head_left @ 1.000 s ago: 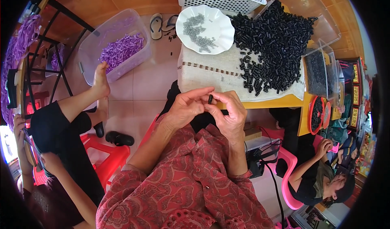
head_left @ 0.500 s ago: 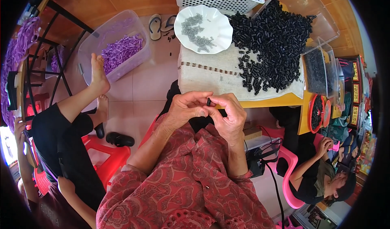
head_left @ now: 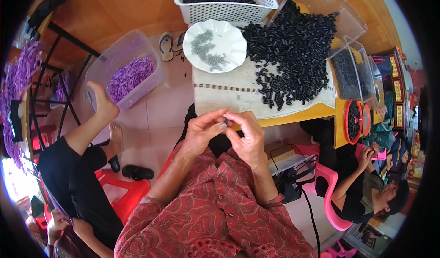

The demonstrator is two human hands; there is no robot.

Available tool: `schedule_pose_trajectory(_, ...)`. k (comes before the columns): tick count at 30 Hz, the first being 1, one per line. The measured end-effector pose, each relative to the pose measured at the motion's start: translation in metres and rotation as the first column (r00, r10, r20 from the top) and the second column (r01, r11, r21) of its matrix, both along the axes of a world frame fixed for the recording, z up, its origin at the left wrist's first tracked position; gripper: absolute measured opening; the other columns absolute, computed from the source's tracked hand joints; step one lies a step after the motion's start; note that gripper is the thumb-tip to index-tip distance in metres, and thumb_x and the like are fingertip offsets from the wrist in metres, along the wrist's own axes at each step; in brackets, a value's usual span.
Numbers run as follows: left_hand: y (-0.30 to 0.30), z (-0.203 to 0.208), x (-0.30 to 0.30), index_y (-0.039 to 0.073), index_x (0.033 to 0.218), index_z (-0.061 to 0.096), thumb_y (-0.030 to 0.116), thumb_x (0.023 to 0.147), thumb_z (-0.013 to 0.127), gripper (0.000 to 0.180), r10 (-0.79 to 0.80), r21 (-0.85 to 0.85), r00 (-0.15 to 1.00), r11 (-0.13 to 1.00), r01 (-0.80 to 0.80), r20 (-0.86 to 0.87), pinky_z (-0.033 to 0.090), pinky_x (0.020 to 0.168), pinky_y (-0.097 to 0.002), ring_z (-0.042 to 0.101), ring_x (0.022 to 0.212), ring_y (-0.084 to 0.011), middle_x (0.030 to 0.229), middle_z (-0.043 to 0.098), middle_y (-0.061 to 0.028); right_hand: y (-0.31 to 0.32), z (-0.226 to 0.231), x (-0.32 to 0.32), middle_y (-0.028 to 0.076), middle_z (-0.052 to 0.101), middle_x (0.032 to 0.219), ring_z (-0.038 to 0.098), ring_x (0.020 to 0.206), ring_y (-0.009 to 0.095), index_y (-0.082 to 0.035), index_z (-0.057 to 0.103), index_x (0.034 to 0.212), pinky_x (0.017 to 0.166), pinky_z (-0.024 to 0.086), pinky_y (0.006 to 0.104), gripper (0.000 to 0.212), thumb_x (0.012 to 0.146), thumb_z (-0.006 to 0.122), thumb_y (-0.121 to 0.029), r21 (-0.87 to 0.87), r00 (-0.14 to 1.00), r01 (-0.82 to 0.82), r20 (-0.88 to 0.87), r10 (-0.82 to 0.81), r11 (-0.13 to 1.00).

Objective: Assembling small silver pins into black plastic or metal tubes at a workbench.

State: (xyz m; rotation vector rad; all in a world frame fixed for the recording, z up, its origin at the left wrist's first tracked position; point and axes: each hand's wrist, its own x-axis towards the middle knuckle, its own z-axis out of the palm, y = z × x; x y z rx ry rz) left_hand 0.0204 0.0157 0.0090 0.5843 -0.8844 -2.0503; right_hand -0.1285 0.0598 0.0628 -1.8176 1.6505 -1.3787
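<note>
Above my lap, close to the table's front edge, both hands meet at the fingertips. A small black tube-like piece (head_left: 225, 120) is pinched where they meet. My left hand (head_left: 203, 130) has its thumb and fingers closed on it. From the other side, thumb and finger of my right hand (head_left: 249, 139) press on the same piece, mostly covering it. Ahead on the cloth lies a wide heap of similar black pieces (head_left: 293, 52). Left of the heap, a white scalloped plate (head_left: 233, 40) carries small clear pieces (head_left: 208, 52).
Behind the plate stands a white perforated basket (head_left: 224, 13) of black pieces. Clear bins (head_left: 350, 72) and a red bowl (head_left: 353, 123) are at right. A plastic tub (head_left: 151, 81) of purple pieces sits on the floor at left. One person sits on each side.
The head view has shifted, so the table sits lower and further left. The black piece now shows end-on between my fingertips. At left, the other person's hands have come together.
</note>
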Motion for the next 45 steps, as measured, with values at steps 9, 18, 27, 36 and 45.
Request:
schedule_pose_trajectory(9, -0.016, 0.004, 0.001, 0.000, 0.124, 0.063, 0.004, 0.098, 0.059, 0.026, 0.141, 0.107, 0.979, 0.982, -0.157, 0.147, 0.059, 0.082, -0.0323, 0.070, 0.088, -0.0188, 0.105, 0.070, -0.0119, -0.003, -0.002, -0.006, 0.014, 0.068, 0.103, 0.068, 0.090, 0.027, 0.000, 0.063, 0.118, 0.076, 0.055, 0.0347, 0.048, 0.072, 0.077, 0.009, 0.002, 1.000, -0.007, 0.018, 0.007, 1.000)
schedule_pose_trajectory(18, -0.100, 0.044, -0.021, -0.004, 0.124, 0.061, 0.005, 0.097, 0.061, 0.029, 0.224, -0.036, 0.936, 0.974, -0.223, 0.272, 0.060, 0.078, -0.0347, 0.068, 0.081, -0.0189, 0.102, 0.070, -0.0134, 0.008, -0.019, -0.017, 0.016, 0.066, 0.093, 0.066, 0.078, 0.028, 0.001, 0.063, 0.111, 0.068, 0.054, 0.0350, 0.034, 0.079, 0.072, 0.007, 0.029, 0.993, 0.083, 0.084, -0.085, 0.996)
schedule_pose_trajectory(27, -0.269, 0.102, -0.076, -0.012, 0.119, 0.060, 0.002, 0.092, 0.063, 0.030, 0.347, -0.247, 0.898, 0.927, -0.283, 0.271, 0.061, 0.070, -0.0333, 0.067, 0.074, -0.0208, 0.094, 0.067, -0.0143, 0.025, -0.025, -0.023, 0.014, 0.069, 0.095, 0.070, 0.080, 0.023, 0.001, 0.066, 0.107, 0.067, 0.056, 0.0311, 0.024, 0.085, 0.072, 0.002, 0.076, 0.990, 0.129, 0.040, -0.133, 0.989)
schedule_pose_trajectory(36, -0.280, 0.114, -0.077, -0.016, 0.118, 0.057, 0.000, 0.092, 0.062, 0.032, 0.441, -0.187, 0.856, 0.896, -0.403, 0.270, 0.062, 0.070, -0.0343, 0.068, 0.077, -0.0244, 0.098, 0.066, -0.0173, 0.027, -0.027, -0.024, 0.017, 0.067, 0.090, 0.066, 0.077, 0.031, 0.002, 0.065, 0.106, 0.067, 0.054, 0.0377, 0.025, 0.082, 0.071, 0.003, 0.068, 0.987, 0.141, 0.070, -0.146, 0.988)
schedule_pose_trajectory(45, -0.181, 0.056, -0.014, -0.007, 0.112, 0.067, 0.010, 0.091, 0.068, 0.026, 0.518, -0.402, 0.704, 0.848, -0.347, 0.486, 0.055, 0.066, -0.0242, 0.064, 0.074, -0.0131, 0.094, 0.069, -0.0091, 0.020, -0.035, -0.025, 0.015, 0.071, 0.095, 0.070, 0.084, 0.026, 0.000, 0.067, 0.105, 0.070, 0.056, 0.0318, 0.021, 0.085, 0.071, 0.001, 0.060, 0.990, 0.138, 0.004, -0.139, 0.989)
